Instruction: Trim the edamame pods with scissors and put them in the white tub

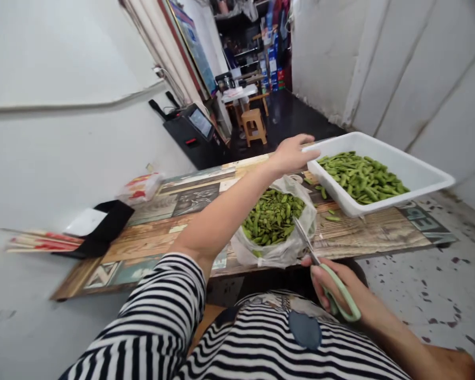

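Note:
My left hand [295, 153] reaches across to the near-left corner of a white plastic tub [415, 158], its fingers apart at the rim; whether they touch it I cannot tell. Green edamame pods [360, 177] lie in the tub. My right hand [336, 287] is closed on scissors [342, 293] with pale green handles, the blades pointing up and away over the edge of a white plastic bag [257, 256]. More green pods [275, 216] fill this open bag, which sits in front of me on the table.
Loose pods [332, 216] lie on the patterned wooden table [150, 237] between bag and tub. Leftward are a black holder [111, 227] with red-wrapped chopsticks [43, 241] and a plastic packet [140, 187]. Behind stands a black screen device [196, 132]; farther off, a stool [254, 126].

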Tool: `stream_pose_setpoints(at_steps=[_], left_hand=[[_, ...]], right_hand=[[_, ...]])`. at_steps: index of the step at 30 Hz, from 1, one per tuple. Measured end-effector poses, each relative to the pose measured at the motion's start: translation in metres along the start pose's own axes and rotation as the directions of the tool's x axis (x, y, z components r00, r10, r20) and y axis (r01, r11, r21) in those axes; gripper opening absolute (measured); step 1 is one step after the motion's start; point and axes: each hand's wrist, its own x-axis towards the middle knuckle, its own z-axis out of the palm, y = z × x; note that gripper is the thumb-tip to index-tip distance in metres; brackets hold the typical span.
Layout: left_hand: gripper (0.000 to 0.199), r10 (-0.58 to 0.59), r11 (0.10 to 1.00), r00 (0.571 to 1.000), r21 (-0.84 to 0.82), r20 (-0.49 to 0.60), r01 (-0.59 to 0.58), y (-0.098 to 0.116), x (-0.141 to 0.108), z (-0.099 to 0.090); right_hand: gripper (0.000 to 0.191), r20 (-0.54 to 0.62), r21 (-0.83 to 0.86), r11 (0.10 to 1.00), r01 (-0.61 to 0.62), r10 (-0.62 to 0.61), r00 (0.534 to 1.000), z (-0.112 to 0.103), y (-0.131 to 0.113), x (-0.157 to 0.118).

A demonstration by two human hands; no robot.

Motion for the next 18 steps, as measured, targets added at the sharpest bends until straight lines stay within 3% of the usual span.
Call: stream_pose_setpoints(at_steps=[2,5,7,10,12,14,16,18], left_hand=[[0.07,0.013,0.971,1.0,0.24,-0.02,-0.008,-0.031,-0.025,-0.033],[0.101,-0.236,0.844,0.968,0.476,-0.083,0.247,-0.087,-0.053,-0.072],[0.102,-0.372,0.804,0.925,0.469,-0.083,0.366,-0.124,-0.064,-0.081],[0.085,-0.514,0.823,0.858,0.27,-0.018,0.499,-0.158,-0.067,-0.075],[0.075,-0.54,0.83,0.842,0.156,-0.012,0.535,-0.162,-0.065,-0.067],[0.065,-0.49,0.863,0.872,0.136,-0.004,0.486,-0.154,-0.063,-0.06],[0.056,-0.33,0.924,0.944,0.204,0.003,0.323,-0.139,-0.062,-0.054],[0.047,-0.164,0.94,0.986,0.302,-0.012,0.16,-0.126,-0.062,-0.049]], right_hand=[[0.052,-0.062,0.02,0.999,0.028,-0.027,0.998,-0.004,0.003,0.006],[0.052,-0.159,0.021,0.994,0.108,-0.104,0.982,-0.008,0.003,0.016],[0.051,-0.182,0.018,0.99,0.139,-0.134,0.974,-0.009,0.002,0.021],[0.049,-0.175,0.035,0.992,0.122,-0.114,0.978,-0.006,0.003,0.029],[0.048,-0.182,0.055,0.994,0.094,-0.083,0.98,-0.003,0.006,0.036],[0.046,-0.215,0.063,0.996,0.068,-0.053,0.975,-0.001,0.009,0.045],[0.044,-0.237,0.052,0.993,0.103,-0.088,0.968,0.002,0.011,0.053],[0.043,-0.233,0.039,0.99,0.136,-0.123,0.965,0.003,0.01,0.058]])
